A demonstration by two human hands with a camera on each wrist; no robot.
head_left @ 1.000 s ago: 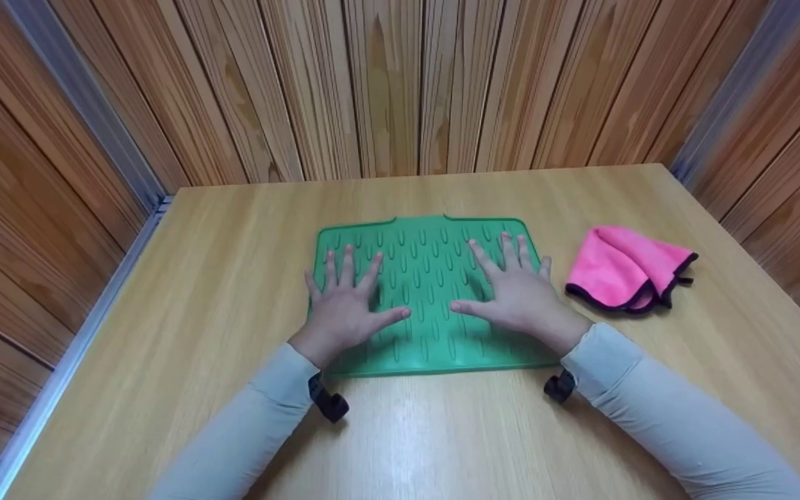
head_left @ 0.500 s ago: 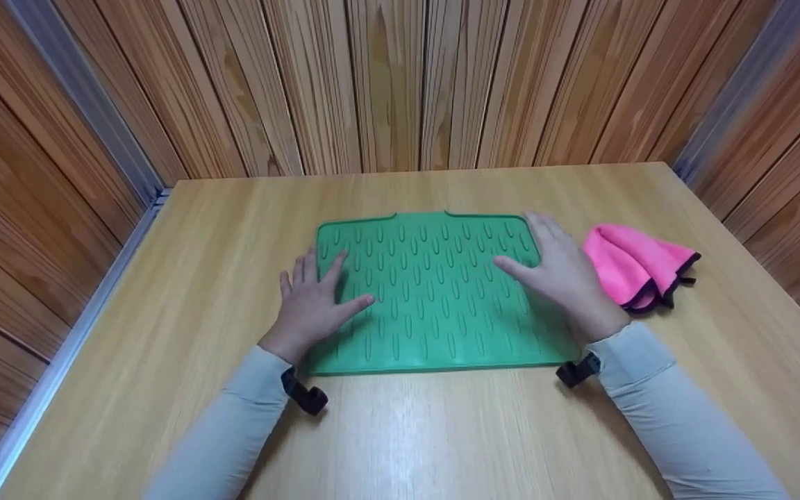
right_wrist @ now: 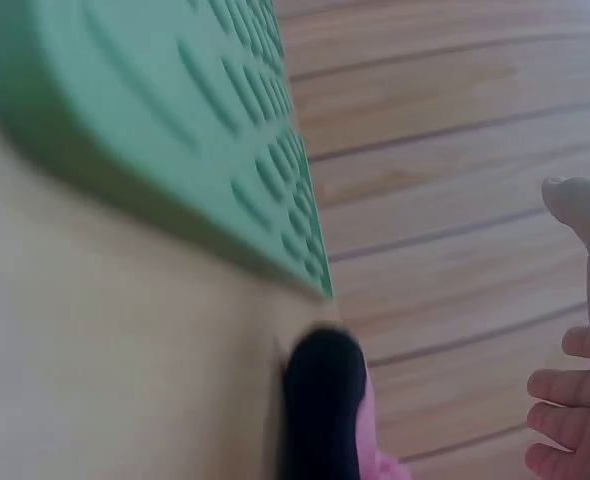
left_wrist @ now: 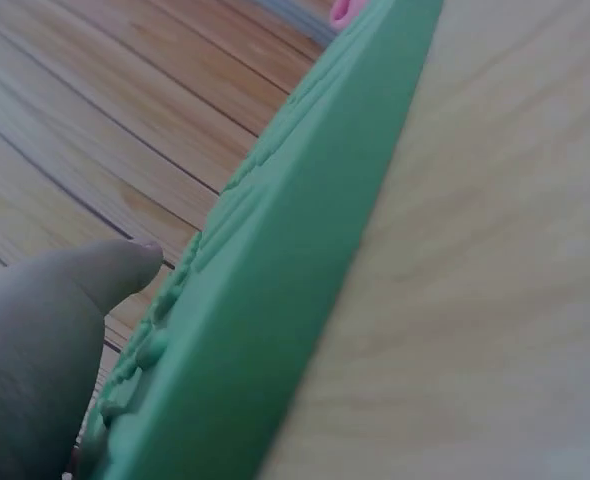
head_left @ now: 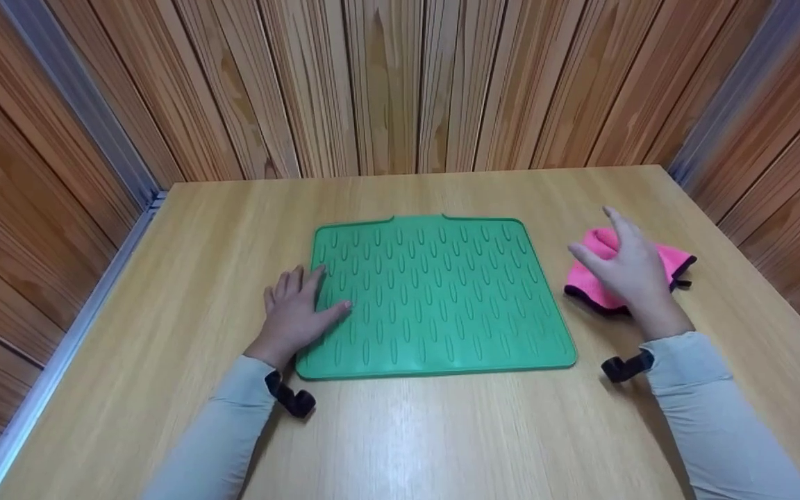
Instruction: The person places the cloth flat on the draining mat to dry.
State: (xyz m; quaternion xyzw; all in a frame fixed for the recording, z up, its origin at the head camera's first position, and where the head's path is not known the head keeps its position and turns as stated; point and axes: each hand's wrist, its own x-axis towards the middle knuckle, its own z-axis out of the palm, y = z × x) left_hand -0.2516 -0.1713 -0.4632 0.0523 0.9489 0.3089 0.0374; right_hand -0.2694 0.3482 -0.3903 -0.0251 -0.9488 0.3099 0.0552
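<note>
A green rubber mat (head_left: 428, 298) with raised oval ridges lies flat mid-table. My left hand (head_left: 296, 316) is at its left edge, fingers loosely extended and thumb over the ridges; the left wrist view shows the thumb (left_wrist: 95, 275) just above the mat (left_wrist: 265, 270). Whether the fingers touch it I cannot tell. To the right, a crumpled pink cloth (head_left: 594, 278) with black edging sits on the table. My right hand (head_left: 632, 271) is over the cloth, thumb and fingers spread, covering part of it. In the right wrist view that hand (right_wrist: 585, 350) holds nothing.
The wooden table (head_left: 400, 430) carries the mat and cloth. Wood-panelled walls (head_left: 386, 83) rise behind and at both sides, with a metal corner strip (head_left: 94, 104) on the left. A black band (head_left: 292, 399) is worn on each wrist.
From over the mat, my right hand has moved right to above the pink cloth. My left hand has slid left and toward me, to the mat's left edge. Mat and cloth have stayed put.
</note>
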